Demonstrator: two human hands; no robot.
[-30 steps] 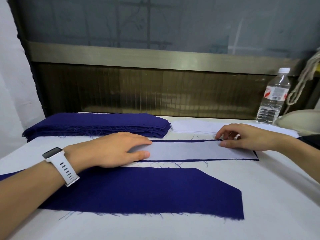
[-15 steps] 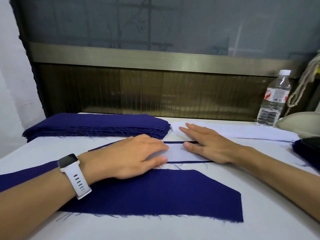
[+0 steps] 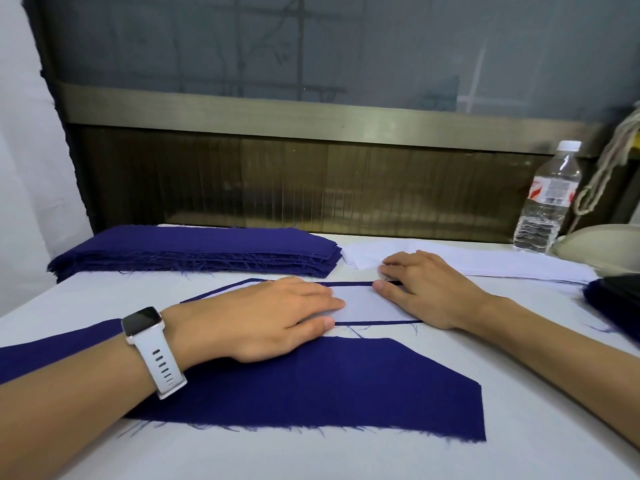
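White lining strip [image 3: 363, 304] lay flat on a narrow navy piece [image 3: 221, 292], whose dark edge showed as a thin border along the far and near sides. The pair sat around the middle of the table [image 3: 519, 410], just at 12 o'clock of the large navy panel [image 3: 346, 386] nearest you. Your left hand [image 3: 263, 317] rested palm down on the strip's 9 o'clock part, fingers straight and close together, pointing toward 3 o'clock, thumb at the near edge; it gripped nothing. Your right hand [image 3: 426, 292] lay palm down on the 3 o'clock part, fingers stretched out toward 10 o'clock, thumb tip at the far navy border; it held nothing either. Between the two hands a short stretch of bare strip showed. You wore a white watch [image 3: 149, 344] on the left wrist, and that forearm crossed the large navy panel. At 10 o'clock of your hands sat a stack of navy pieces [image 3: 194, 247] with frayed edges. At 1 o'clock lay a low pile of white strips [image 3: 502, 263], its corner just beside your right fingertips. A clear water bottle [image 3: 547, 202] stood upright at 2 o'clock by the back wall, next to a cream rounded object [image 3: 602, 244] partly cut off by the frame. More dark cloth [image 3: 602, 303] lay at 3 o'clock
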